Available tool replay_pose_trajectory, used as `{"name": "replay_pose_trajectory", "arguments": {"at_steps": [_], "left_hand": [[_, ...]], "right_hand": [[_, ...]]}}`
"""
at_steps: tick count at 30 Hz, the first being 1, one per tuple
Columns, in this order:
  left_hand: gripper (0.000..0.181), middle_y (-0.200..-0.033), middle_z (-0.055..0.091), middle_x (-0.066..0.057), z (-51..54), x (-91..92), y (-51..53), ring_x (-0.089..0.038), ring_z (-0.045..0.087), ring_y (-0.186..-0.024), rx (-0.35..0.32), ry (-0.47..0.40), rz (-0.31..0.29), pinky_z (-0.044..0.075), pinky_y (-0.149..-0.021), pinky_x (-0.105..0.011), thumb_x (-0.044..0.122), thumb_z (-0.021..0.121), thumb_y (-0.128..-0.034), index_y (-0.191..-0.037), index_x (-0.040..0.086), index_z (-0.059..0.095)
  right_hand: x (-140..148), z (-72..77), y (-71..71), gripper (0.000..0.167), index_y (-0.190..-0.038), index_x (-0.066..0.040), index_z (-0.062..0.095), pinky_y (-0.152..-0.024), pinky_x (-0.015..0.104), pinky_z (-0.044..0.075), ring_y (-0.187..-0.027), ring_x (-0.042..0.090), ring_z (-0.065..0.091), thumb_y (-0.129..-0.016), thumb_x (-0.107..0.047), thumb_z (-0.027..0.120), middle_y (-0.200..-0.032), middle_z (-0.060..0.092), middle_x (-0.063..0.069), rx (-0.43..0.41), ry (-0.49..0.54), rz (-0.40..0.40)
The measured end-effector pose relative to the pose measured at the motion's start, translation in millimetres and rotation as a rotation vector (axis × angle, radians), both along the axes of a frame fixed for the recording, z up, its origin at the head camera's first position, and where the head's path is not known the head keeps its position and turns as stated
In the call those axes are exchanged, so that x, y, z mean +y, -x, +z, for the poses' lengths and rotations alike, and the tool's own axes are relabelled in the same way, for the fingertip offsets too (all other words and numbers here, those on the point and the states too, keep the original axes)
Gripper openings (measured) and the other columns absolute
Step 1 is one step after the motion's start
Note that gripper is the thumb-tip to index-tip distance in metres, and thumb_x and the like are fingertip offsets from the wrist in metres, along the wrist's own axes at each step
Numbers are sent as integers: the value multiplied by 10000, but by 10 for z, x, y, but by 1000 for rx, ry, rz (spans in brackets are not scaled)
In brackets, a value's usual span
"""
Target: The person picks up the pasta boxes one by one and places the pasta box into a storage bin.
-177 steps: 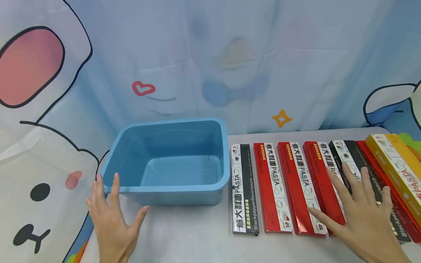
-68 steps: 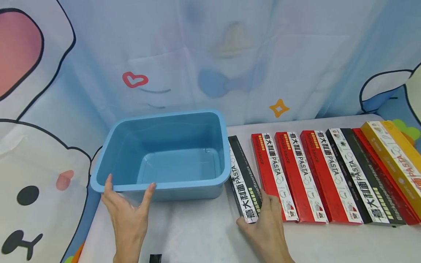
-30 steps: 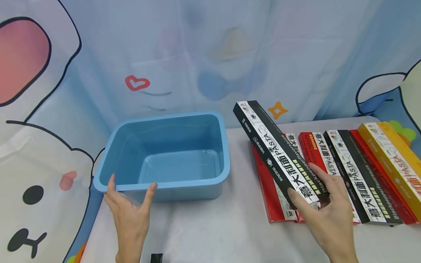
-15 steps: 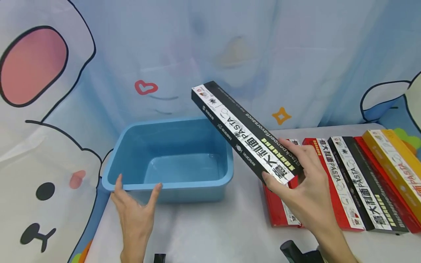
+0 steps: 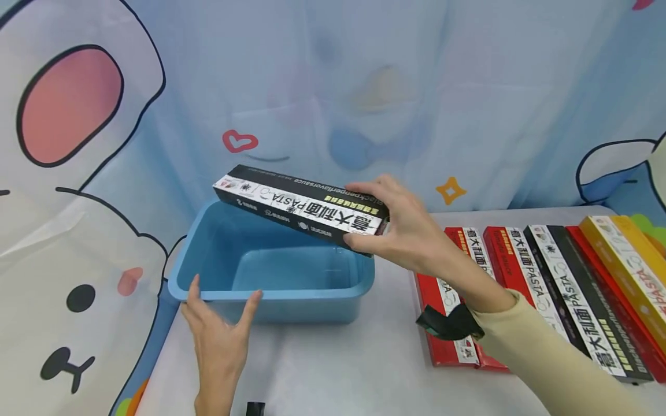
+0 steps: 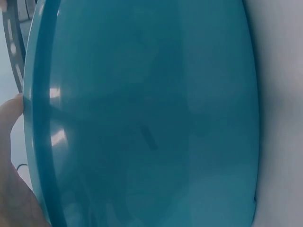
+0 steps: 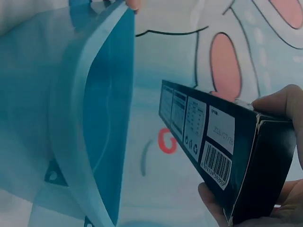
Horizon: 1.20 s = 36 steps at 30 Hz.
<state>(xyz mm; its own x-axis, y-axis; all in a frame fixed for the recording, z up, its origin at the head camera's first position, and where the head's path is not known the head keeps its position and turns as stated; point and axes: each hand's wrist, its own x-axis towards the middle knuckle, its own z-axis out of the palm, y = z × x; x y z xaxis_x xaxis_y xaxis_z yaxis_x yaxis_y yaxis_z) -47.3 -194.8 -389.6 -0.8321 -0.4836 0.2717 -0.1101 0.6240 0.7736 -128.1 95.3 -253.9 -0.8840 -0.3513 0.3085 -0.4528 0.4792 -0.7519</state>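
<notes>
A black-and-white pasta box (image 5: 299, 202) is held above the blue bin (image 5: 291, 296), tilted, its left end over the bin's back-left part. My right hand (image 5: 400, 222) pinches its right end between thumb and fingers. In the right wrist view the same box (image 7: 203, 132) shows its barcode side beside the bin's rim (image 7: 71, 118). At the bin's front-left rim my left hand (image 5: 218, 341) rests with thumb and fingers spread. The left wrist view shows the bin's outer wall (image 6: 151, 118) and part of that hand (image 6: 14, 179).
On the right of the white table (image 5: 322, 370) lies a row of pasta boxes: red ones (image 5: 451, 352), a black one (image 5: 588, 306) and a yellow one (image 5: 632, 271). A patterned curtain (image 5: 312, 86) hangs behind. My right sleeve (image 5: 551, 352) passes over the row.
From the right of the bin, my right hand has lifted the black box, swung it over the red boxes and carried it left above the bin. The left hand has moved onto the bin's rim.
</notes>
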Motion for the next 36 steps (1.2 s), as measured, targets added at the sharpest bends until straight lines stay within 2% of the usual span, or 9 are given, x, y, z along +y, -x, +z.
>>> {"name": "replay_pose_trajectory", "arguments": {"at_steps": [8, 12, 15, 24, 32, 36], "left_hand": [[1123, -1598, 201, -309, -28, -9, 10, -511, 354, -1375, 20, 1, 8, 399, -1061, -732, 423, 858, -866, -1650, 87, 128], [1123, -1602, 196, -307, -33, 1, 8, -506, 351, -1372, 18, -7, 13, 407, -1055, -719, 420, 860, -866, -1652, 93, 128], [1131, -1603, 193, -305, -27, 8, 13, -510, 353, -1364, 10, -15, 10, 410, -1052, -717, 430, 859, -864, -1654, 99, 120], [1137, -1610, 181, -303, -25, 0, -2, -512, 351, -1363, 11, -20, 20, 417, -1049, -714, 419, 866, -857, -1650, 90, 120], [1140, -1622, 175, -296, -31, -1, 6, -526, 362, -1346, 0, -28, 26, 427, -1039, -727, 428, 870, -853, -1653, 110, 123], [1145, -1636, 166, -284, -33, -1, 21, -529, 363, -1347, 2, -28, 28, 427, -1048, -727, 439, 870, -850, -1657, 127, 121]], "right_hand": [[-431, 67, 374, 696, -1450, -41, 592, -774, 374, 497, -1001, 248, 524, -800, -200, 786, -1175, 569, 94, -43, -180, 145], [-596, 49, 499, 661, -1431, -10, 597, -859, 400, 496, -1067, 261, 520, -821, -199, 769, -1241, 566, 117, -54, -260, 205], [-678, 14, 571, 646, -1430, 17, 589, -930, 421, 474, -1122, 277, 505, -848, -199, 765, -1295, 548, 145, -70, -314, 242], [-841, -117, 747, 648, -1450, 55, 556, -1019, 444, 485, -1222, 307, 527, -910, -230, 774, -1401, 516, 203, -124, -423, 316], [-979, -207, 884, 650, -1463, 66, 535, -1031, 421, 495, -1280, 317, 537, -934, -214, 788, -1444, 516, 222, -170, -510, 420], [-1023, -206, 944, 663, -1469, 50, 540, -1046, 420, 490, -1292, 309, 533, -924, -225, 799, -1435, 535, 203, -160, -554, 448]]}}
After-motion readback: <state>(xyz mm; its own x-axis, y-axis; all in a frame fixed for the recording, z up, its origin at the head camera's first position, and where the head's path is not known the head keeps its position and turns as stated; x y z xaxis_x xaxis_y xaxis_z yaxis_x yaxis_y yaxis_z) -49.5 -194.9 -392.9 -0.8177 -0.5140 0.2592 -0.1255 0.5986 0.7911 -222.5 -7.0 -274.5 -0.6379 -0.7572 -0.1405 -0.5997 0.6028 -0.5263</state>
